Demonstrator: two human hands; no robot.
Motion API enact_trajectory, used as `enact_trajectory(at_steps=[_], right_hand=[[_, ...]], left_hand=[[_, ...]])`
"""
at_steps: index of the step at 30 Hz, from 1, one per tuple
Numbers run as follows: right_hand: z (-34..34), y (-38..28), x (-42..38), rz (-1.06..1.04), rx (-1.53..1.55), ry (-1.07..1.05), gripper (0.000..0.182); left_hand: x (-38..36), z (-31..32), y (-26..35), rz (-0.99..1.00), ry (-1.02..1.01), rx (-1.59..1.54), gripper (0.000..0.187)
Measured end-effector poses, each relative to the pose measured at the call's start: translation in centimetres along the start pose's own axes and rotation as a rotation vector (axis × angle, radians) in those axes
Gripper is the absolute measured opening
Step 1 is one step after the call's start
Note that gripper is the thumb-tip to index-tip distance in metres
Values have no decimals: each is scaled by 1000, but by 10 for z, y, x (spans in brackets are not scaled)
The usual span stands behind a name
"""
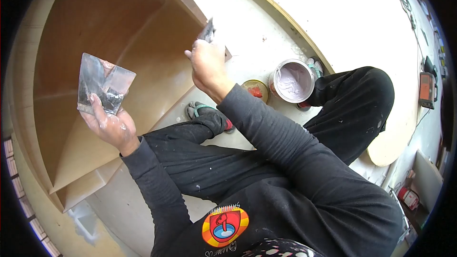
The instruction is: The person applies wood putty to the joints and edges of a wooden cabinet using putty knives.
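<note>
My left hand (pixel 112 126) holds a square metal plate (pixel 104 82) by its lower edge, in front of the wooden cabinet. The plate's face is smeared with grey and white, and white specks mark my fingers. Higher up and to the right, my right hand (pixel 208 64) is closed round a putty knife (pixel 207 31), whose small grey blade points up. The two tools are apart. An open bucket (pixel 292 82) of pale pinkish paste stands on the floor to the right of my right hand.
The curved wooden cabinet (pixel 143 66) fills the left side. A round tin (pixel 257 90) with something red inside sits beside the bucket. My legs are spread around this area. A pale board (pixel 362 19) lies at the right, with an orange-black case (pixel 428 90) beyond it.
</note>
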State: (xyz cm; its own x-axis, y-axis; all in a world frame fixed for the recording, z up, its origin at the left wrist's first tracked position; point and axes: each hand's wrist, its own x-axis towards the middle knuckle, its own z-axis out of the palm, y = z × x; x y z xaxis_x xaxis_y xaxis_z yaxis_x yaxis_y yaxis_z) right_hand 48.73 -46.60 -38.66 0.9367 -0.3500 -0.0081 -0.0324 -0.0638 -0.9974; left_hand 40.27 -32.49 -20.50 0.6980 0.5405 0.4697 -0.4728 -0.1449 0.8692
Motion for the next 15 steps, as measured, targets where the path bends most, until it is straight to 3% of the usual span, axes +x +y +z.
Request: enact_trajectory(at_steps=[2,3,5,6,8,10,12,14,15], right_hand=[[-35,-34,-11,-171,121,-81,10],[-33,-19,-13,-169,126,-84,10],[-27,9,-13,-193,-339,63,9],[-42,-34,-22,-85,387,195,29],[-48,-28,-22,-8,188,66,58],[-40,-35,-19,39,66,93,59],[-20,-47,-13,83,-53,127,60],[6,-56,-2,-249,-254,432,60],[4,-76,-2,-231,-128,399,60]], left_hand=[[-2,-1,-1,4,1,16,31],[-1,-1,-1,-7,-7,10,30],[0,-1,-1,-10,-16,-4,30],[0,-2,-1,11,-21,34,30],[-1,-3,-5,31,-29,72,30],[0,-6,-9,110,-40,216,30],[-2,2,-1,34,-25,76,30],[-2,5,2,-48,-16,-66,30],[-2,2,1,-28,-23,-7,30]])
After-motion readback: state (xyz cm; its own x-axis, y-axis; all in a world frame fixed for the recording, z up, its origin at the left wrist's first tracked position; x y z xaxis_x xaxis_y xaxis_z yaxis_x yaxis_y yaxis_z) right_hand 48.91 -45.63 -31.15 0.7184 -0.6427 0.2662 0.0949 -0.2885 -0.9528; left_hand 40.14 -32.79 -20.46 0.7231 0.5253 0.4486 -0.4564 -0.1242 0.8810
